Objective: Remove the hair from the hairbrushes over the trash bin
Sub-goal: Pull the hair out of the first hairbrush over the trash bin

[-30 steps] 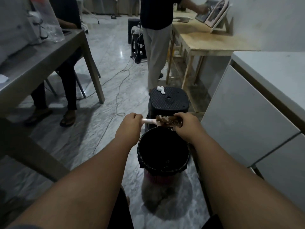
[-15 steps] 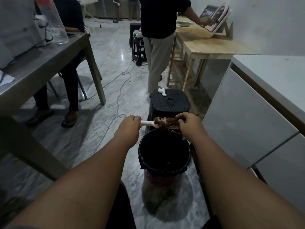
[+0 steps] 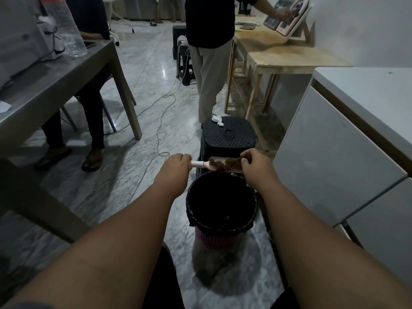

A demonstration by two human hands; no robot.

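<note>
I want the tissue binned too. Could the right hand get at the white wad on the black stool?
Probably yes: the right hand is just short of the stool, nothing lies between it and the white wad, but it must first drop the hair.

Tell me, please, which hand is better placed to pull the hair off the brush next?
The right hand: its fingers already pinch the brown hair at the bristle end of the hairbrush. The left hand grips the handle, above the trash bin.
</note>
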